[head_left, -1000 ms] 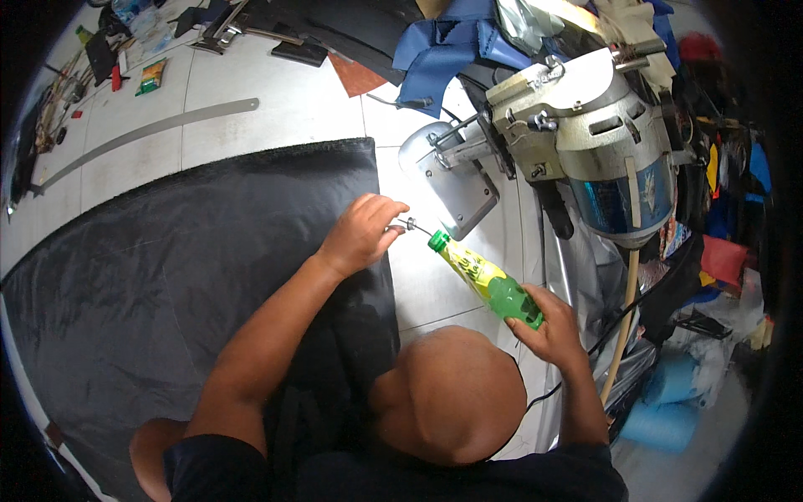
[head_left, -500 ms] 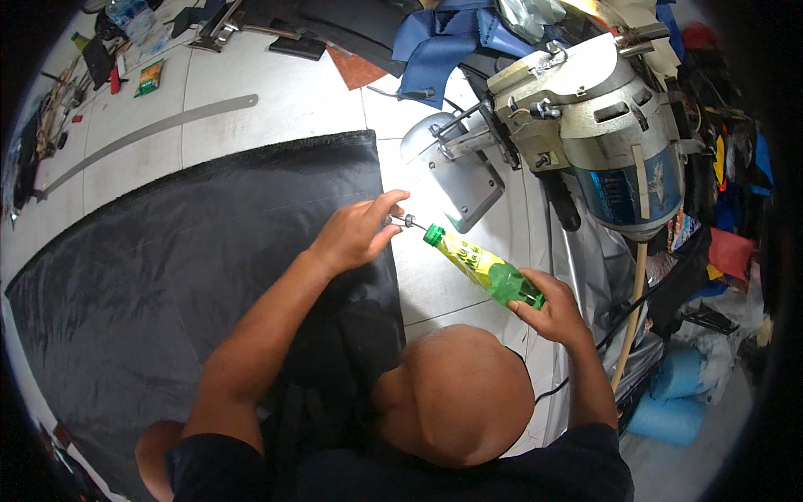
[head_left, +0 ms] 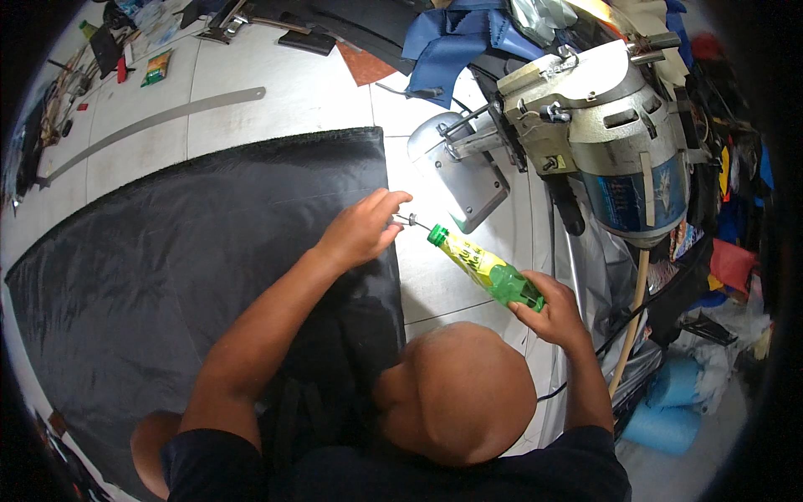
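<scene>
My right hand (head_left: 552,306) is closed around the base of a green plastic bottle (head_left: 475,259) with a yellow-green label. The bottle lies tilted, its uncapped neck toward my left hand (head_left: 358,231). Between the thumb and fingers of that hand is a small metal tool (head_left: 411,220) with a collar and a thin stem. The stem points at the bottle's mouth; whether its tip is inside, I cannot tell. My fingers partly hide the tool's other end. Just beyond the bottle, a fabric cutting machine (head_left: 621,134) stands on its metal base plate (head_left: 468,186).
A large black fabric sheet (head_left: 184,251) spreads over the tiled floor at left. Farther off lie a long metal ruler (head_left: 167,121), a small snack packet (head_left: 156,68) and blue fabric (head_left: 452,46). At right are a wooden stick (head_left: 633,322), light-blue rolls (head_left: 665,425) and scraps.
The view has shifted slightly. Both hands keep their holds, and the metal tool stays lined up with the bottle's mouth.
</scene>
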Demonstrator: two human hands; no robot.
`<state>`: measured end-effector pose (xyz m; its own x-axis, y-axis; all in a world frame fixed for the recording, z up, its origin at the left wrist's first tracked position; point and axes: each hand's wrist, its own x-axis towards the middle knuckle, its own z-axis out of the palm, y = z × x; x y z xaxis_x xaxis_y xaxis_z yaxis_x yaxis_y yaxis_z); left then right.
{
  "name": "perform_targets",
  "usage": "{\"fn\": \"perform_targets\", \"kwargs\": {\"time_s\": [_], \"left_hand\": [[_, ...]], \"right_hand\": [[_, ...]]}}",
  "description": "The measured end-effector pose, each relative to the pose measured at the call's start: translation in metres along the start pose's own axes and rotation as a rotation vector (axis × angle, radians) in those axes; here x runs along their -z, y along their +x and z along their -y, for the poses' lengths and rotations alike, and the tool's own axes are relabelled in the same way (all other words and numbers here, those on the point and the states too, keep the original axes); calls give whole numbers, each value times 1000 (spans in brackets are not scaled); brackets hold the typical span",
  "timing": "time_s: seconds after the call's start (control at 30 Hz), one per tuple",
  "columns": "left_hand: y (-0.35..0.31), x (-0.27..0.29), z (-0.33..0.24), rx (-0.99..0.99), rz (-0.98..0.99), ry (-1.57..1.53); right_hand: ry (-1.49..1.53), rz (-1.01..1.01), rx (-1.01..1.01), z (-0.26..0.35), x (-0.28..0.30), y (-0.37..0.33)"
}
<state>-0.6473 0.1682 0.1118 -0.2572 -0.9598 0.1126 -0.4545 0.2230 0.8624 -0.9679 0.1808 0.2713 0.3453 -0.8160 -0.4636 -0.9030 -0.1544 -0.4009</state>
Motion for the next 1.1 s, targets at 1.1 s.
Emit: {"fn": "perform_targets", "kwargs": {"time_s": [1.1], "left_hand": [[-7,-7,6,-150,-17,126]], "right_hand": [[114,137,-127,-4,-23,4]]}}
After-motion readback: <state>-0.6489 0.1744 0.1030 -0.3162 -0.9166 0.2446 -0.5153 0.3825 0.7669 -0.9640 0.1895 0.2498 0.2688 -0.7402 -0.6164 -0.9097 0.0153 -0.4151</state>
